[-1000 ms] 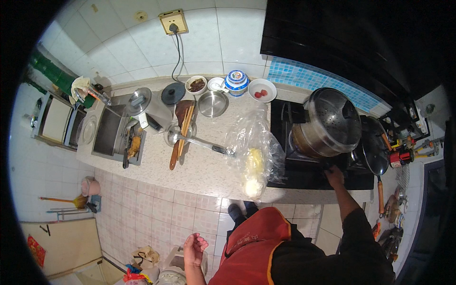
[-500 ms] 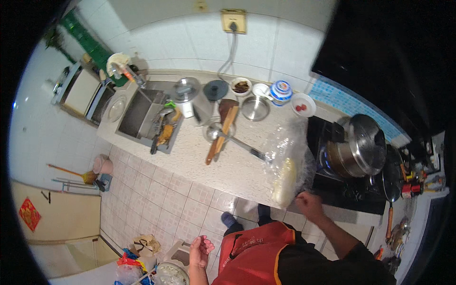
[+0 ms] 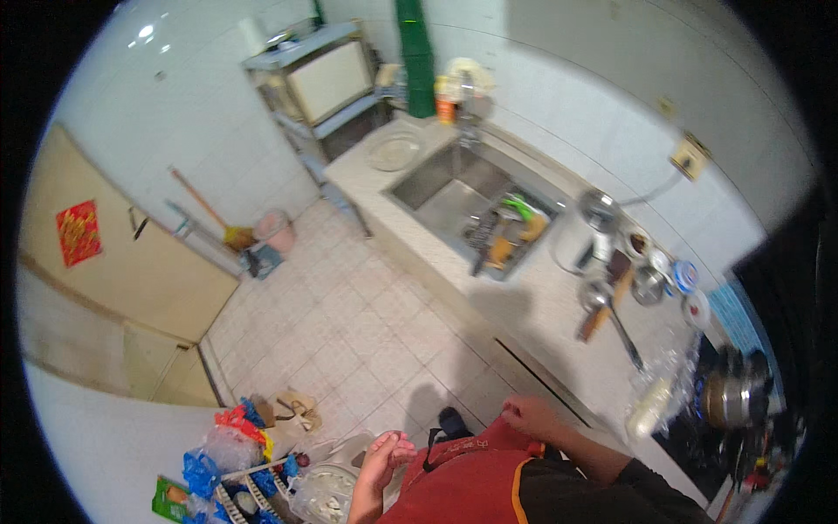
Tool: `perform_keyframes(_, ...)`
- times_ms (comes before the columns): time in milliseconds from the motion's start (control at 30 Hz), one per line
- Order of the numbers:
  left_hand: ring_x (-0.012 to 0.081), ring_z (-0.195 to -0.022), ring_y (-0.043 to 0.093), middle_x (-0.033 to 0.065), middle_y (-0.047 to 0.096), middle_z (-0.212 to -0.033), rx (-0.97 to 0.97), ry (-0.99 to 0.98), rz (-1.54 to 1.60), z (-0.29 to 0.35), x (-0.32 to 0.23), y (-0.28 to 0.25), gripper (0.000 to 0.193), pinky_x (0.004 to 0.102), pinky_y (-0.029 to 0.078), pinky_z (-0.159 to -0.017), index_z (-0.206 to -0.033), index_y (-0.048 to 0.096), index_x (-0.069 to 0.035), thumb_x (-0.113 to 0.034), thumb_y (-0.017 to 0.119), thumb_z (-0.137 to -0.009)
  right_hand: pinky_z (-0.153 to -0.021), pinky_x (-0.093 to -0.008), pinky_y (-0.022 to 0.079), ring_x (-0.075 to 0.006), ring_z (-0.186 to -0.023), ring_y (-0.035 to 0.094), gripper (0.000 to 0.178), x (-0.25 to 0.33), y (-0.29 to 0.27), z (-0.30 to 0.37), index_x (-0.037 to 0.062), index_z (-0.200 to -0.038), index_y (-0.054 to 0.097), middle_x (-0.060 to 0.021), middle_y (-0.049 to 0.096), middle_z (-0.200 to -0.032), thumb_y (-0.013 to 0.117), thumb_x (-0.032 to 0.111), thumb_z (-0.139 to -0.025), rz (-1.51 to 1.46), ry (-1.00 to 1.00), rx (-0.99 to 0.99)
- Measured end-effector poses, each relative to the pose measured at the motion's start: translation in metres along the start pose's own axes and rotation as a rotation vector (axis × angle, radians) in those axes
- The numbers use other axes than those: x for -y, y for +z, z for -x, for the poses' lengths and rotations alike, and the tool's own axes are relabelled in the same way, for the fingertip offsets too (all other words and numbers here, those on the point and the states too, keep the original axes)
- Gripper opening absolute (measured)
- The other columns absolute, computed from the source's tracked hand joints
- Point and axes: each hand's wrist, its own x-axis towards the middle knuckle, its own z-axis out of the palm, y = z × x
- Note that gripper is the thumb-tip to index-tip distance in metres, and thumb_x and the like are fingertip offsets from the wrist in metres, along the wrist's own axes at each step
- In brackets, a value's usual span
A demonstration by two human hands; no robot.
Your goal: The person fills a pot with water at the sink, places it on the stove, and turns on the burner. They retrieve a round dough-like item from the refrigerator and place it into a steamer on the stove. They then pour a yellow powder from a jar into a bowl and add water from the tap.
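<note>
My left hand (image 3: pixel 388 454) hangs in front of the red apron (image 3: pixel 476 463), its fingers loosely bent and apart, with nothing visible in it. Beside the apron's right side, my right hand (image 3: pixel 528 415) is smeared by motion and its fingers are hard to read. Nearest to it on the worktop, a pale, long vegetable (image 3: pixel 650 410) lies in a clear plastic bag (image 3: pixel 676 358) by the counter's front edge. A metal ladle (image 3: pixel 620 323) rests to the left of the bag, close to wooden sticks (image 3: pixel 607 306).
The sink (image 3: pixel 458 205) holds utensils and food scraps. A metal jug (image 3: pixel 576 231) and small bowls line the wall side; a lidded pot (image 3: pixel 738 393) stands on the stove at right. Bags (image 3: pixel 236 437) are heaped at lower left. A broom (image 3: pixel 205 205) leans beside a pink bucket (image 3: pixel 277 231).
My view has swung to the left, so the counter and stove now sit further right. My right hand has drawn away from the bagged vegetable toward the apron.
</note>
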Motion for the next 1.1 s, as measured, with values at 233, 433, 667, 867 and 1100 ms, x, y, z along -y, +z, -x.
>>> perform_keyframes(233,0.0237,-0.078,0.071,0.0121,0.070,-0.091,-0.195,0.218,0.032,-0.020,-0.132,-0.125,0.026,0.0374,0.059,-0.072,-0.112,0.061,-0.003,-0.026,0.055,-0.102,-0.081,-0.0416,0.053,-0.0338,-0.092,0.068,0.031,0.106,0.072,-0.157,0.0051,-0.106,0.067,-0.0164,0.071,-0.095,0.064,0.030,-0.090,0.003,-0.178,0.420)
perform_keyframes(433,0.0260,-0.078,0.070,0.0134,0.070,-0.090,-0.388,0.305,0.291,-0.058,-0.168,-0.284,0.029,0.0403,0.058,-0.074,-0.111,0.061,-0.002,-0.028,0.060,-0.099,-0.079,-0.0426,0.053,-0.0344,-0.089,0.068,0.033,0.176,0.111,-0.352,0.0047,-0.103,0.066,-0.0151,0.071,-0.093,0.065,0.034,-0.087,0.138,-0.222,0.502)
perform_keyframes(667,0.0240,-0.061,0.062,0.0111,0.065,-0.076,-1.097,-0.195,0.474,0.026,-0.071,-0.420,0.019,0.0406,0.054,-0.058,-0.094,0.062,-0.005,-0.023,0.061,-0.090,-0.077,-0.0457,0.053,-0.0349,-0.087,0.068,0.033,0.383,0.206,-0.590,0.0069,-0.104,0.067,-0.0153,0.071,-0.092,0.063,0.033,-0.085,0.332,-0.529,0.736)
perform_keyframes(867,0.0219,-0.062,0.062,0.0092,0.064,-0.076,-1.207,-0.208,0.749,0.013,-0.107,-0.481,0.020,0.0384,0.052,-0.058,-0.096,0.064,-0.004,-0.023,0.061,-0.090,-0.076,-0.0463,0.053,-0.0356,-0.088,0.066,0.031,0.591,0.346,-0.756,0.0069,-0.106,0.066,-0.0160,0.070,-0.092,0.060,0.030,-0.086,0.483,-0.849,0.832)
perform_keyframes(1100,0.0195,-0.064,0.062,0.0069,0.063,-0.076,-1.220,0.078,0.750,-0.008,-0.246,-0.680,0.022,0.0358,0.051,-0.058,-0.097,0.067,-0.003,-0.023,0.061,-0.091,-0.079,-0.0463,0.052,-0.0376,-0.089,0.066,0.034,0.749,0.537,-0.840,0.0066,-0.108,0.065,-0.0171,0.069,-0.098,0.062,0.033,-0.088,0.582,-0.903,0.968)
